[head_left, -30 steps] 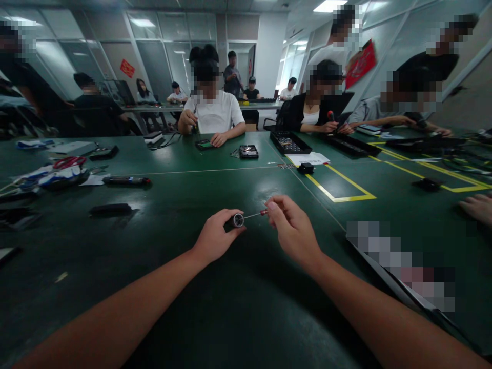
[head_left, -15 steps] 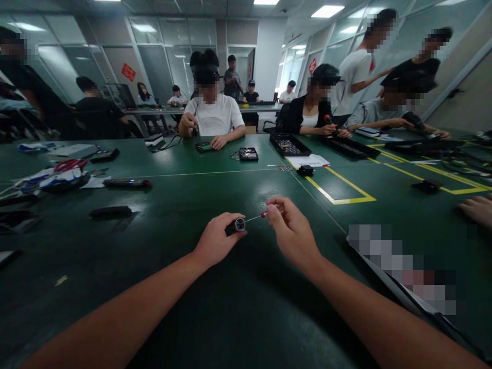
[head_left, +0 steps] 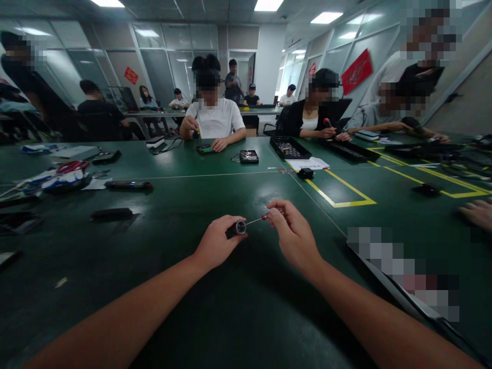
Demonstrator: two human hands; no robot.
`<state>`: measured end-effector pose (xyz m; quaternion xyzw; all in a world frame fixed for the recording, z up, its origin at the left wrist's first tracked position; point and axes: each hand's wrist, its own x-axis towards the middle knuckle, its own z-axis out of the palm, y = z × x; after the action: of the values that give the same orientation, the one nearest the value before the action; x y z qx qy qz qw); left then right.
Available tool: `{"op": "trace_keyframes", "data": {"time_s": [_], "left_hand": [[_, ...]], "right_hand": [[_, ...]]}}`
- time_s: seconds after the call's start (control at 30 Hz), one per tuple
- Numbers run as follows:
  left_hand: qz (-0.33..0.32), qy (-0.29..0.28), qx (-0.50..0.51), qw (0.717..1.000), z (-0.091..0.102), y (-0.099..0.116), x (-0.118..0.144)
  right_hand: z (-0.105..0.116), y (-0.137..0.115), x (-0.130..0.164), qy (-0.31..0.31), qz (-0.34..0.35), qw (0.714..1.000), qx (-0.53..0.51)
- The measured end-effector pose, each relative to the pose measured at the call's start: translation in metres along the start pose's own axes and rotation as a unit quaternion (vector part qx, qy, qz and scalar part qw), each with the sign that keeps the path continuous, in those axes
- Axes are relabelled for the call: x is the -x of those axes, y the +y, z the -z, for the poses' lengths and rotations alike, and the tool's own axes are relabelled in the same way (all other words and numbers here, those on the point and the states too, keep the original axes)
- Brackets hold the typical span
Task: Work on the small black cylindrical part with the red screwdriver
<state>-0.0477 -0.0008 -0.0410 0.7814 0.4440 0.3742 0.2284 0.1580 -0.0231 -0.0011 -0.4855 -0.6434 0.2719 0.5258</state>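
Both forearms reach forward, converging mid-scene. Left hand (head_left: 215, 242) fist-curled, knuckles up; right hand (head_left: 294, 234) just right of it, fingertips pinched.

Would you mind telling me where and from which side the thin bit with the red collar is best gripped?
Probably at the red collar, from the right side. The thin bit lies nearly level, its left end at the mouth of the black handle in the left hand, so only the right end is free. The right hand already pinches it there between its fingertips; the bare shaft looks slim and slippery.
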Motion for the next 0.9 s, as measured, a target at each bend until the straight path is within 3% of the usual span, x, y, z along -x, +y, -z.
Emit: {"op": "trace_keyframes", "data": {"time_s": [0.2, 0.43, 0.67, 0.9], "left_hand": [[-0.003, 0.004, 0.008, 1.0, 0.0, 0.001, 0.0], [0.0, 0.007, 0.004, 1.0, -0.001, 0.0, 0.0], [-0.009, 0.009, 0.009, 1.0, -0.002, -0.003, 0.0], [-0.004, 0.008, 0.004, 1.0, -0.001, 0.0, 0.0]], "right_hand": [[0.003, -0.006, 0.001, -0.011, 0.017, 0.999, 0.043], [-0.001, 0.004, 0.001, 0.01, 0.009, 1.0, -0.019], [0.002, -0.007, 0.002, -0.002, 0.025, 0.999, 0.047], [-0.001, 0.003, 0.001, 0.007, 0.019, 1.0, -0.011]]}}
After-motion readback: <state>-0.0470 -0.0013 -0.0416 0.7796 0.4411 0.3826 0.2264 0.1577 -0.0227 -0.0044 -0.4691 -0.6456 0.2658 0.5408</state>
